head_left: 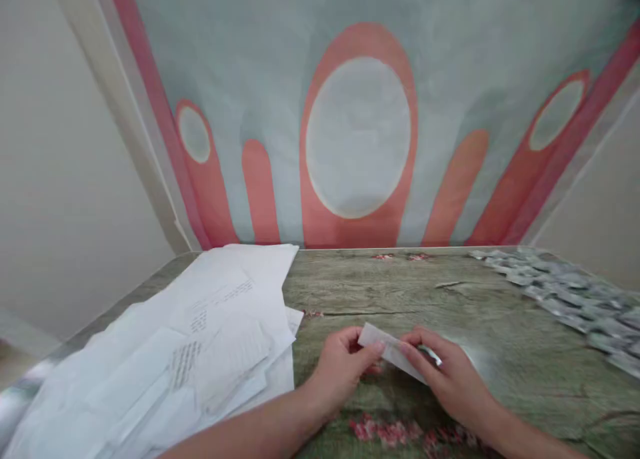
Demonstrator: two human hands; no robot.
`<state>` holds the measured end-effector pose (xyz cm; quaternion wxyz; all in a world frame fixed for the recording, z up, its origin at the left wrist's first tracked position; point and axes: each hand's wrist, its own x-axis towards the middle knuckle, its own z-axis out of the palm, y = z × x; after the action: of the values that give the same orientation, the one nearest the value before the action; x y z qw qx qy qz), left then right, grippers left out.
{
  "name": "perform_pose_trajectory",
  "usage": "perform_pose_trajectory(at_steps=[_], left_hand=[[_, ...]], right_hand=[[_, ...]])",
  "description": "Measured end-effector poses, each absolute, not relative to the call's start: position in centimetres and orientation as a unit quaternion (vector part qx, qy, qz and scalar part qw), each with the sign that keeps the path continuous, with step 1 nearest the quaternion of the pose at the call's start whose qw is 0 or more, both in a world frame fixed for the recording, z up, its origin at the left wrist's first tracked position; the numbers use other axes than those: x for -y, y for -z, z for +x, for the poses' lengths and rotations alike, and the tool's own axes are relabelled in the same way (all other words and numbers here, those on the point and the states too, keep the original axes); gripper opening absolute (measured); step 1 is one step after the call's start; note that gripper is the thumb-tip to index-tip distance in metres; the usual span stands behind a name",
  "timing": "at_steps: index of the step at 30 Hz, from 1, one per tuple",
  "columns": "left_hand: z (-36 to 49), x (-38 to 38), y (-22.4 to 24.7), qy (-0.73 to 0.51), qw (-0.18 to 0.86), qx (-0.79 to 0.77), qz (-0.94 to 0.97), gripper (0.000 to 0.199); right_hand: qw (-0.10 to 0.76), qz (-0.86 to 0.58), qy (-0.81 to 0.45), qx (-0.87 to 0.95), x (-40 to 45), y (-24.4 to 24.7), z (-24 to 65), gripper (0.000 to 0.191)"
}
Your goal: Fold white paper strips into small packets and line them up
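My left hand (pixel 344 360) and right hand (pixel 450 373) both pinch a white paper strip (pixel 393 353), thumbs on top, over the bench (pixel 360 282).

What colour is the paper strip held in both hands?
The paper strip is white; it shows best in the head view.
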<state>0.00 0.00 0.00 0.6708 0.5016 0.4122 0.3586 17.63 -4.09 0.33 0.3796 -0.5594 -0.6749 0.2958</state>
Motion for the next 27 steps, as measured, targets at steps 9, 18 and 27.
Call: perform_pose_trajectory(at_steps=[9,18,27], left_hand=[[0.0,0.4,0.0,-0.402,0.557,-0.443,0.576,0.011],[-0.1,1.1,-0.9,-0.372,0.461,-0.444,0.673,0.005],[0.0,0.0,-0.2,-0.392,0.561,-0.434,0.586,0.009]], right_hand=[[0.357,-0.554,-0.364,0.658,3.7,-0.7,17.3,0.02],[0.344,-0.562,-0.326,0.678,3.6,0.1,17.1,0.022],[0.302,-0.558,-0.29,0.717,3.3,-0.6,17.9,0.027]])
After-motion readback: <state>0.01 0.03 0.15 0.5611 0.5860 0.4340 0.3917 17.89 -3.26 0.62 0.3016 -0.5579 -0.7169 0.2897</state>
